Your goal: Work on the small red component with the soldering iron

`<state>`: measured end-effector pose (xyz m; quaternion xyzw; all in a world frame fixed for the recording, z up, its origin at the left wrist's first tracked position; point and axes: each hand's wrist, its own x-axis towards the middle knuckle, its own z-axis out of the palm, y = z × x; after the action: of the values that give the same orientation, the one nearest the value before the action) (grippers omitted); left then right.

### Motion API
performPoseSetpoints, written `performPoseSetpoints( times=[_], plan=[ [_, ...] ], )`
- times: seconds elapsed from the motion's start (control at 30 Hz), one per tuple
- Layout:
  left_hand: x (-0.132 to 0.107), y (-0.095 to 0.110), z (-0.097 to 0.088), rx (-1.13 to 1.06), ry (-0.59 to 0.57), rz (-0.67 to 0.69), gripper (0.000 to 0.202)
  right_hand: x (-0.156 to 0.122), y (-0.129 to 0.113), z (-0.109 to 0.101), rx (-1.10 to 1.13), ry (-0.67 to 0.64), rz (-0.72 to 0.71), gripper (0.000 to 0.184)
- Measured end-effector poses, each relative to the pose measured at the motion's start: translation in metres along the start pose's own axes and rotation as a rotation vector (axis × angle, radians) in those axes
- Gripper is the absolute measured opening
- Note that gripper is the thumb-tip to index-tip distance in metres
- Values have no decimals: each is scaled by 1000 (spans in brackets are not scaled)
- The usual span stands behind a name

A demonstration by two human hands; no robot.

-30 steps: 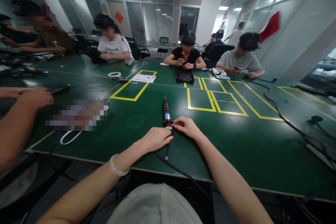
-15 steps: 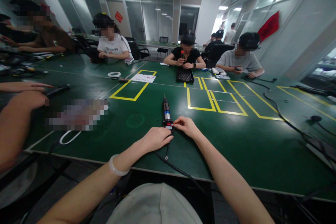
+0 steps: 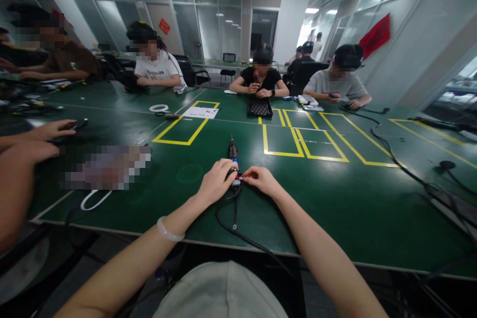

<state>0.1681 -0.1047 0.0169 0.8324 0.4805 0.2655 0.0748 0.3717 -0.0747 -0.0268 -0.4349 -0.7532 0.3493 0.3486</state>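
An electric screwdriver (image 3: 234, 151) lies on the green table, its thin bit pointing away from me. My left hand (image 3: 219, 179) is closed over the rear half of its body from the left, covering part of the blue and silver section. Beside the screwdriver's rear end, my right hand (image 3: 261, 179) is pinched near a small red part; what its fingertips hold is too small to tell. A black cable (image 3: 220, 216) runs from the rear end toward the table's front edge. A short dark lead with a ring end (image 3: 234, 226) hangs off beside it.
Yellow tape outlines (image 3: 283, 153) mark the table. A black tray (image 3: 260, 108) stands before a co-worker opposite. White paper (image 3: 201, 112) and a white roll (image 3: 158, 108) lie farther left. A neighbour's arm (image 3: 22, 164) reaches in at left. A long black cable (image 3: 395, 159) crosses the right side.
My left hand has moved forward from the screwdriver's rear end onto its body. My right hand stays pinched at the rear end. The view has shifted slightly.
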Motion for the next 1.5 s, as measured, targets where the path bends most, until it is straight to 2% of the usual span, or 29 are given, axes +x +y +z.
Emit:
performPoseSetpoints(
  times=[0.13,0.27,0.4,0.57,0.73,0.9,1.03,1.17,1.27,1.37,1.5],
  plan=[
    [16,-4,19,46,-59,125,36,2,6,-3,-20,-17,-48,20],
    [24,-5,36,112,-149,77,26,5,12,-3,13,-14,-42,30],
    [23,-3,35,152,-148,17,13,5,14,-3,37,27,-5,28],
    [18,-14,19,181,-166,44,12,3,12,-5,65,46,19,23],
    [12,-47,-3,242,-195,5,18,2,9,-5,70,35,38,20],
    [4,-93,-31,264,-219,-82,23,2,9,-4,74,36,46,19],
    [-2,-141,-54,310,-233,-144,27,2,9,-4,55,27,43,18],
    [-7,-191,-78,352,-292,-123,34,1,9,-4,30,14,31,19],
    [-9,-217,-96,415,-318,-101,38,1,9,-4,22,8,30,19],
    [-12,-228,-109,522,-287,-128,41,1,8,-5,14,5,31,19],
    [-18,-221,-114,631,-180,-215,41,0,8,-6,6,-3,37,19]
  ],
)
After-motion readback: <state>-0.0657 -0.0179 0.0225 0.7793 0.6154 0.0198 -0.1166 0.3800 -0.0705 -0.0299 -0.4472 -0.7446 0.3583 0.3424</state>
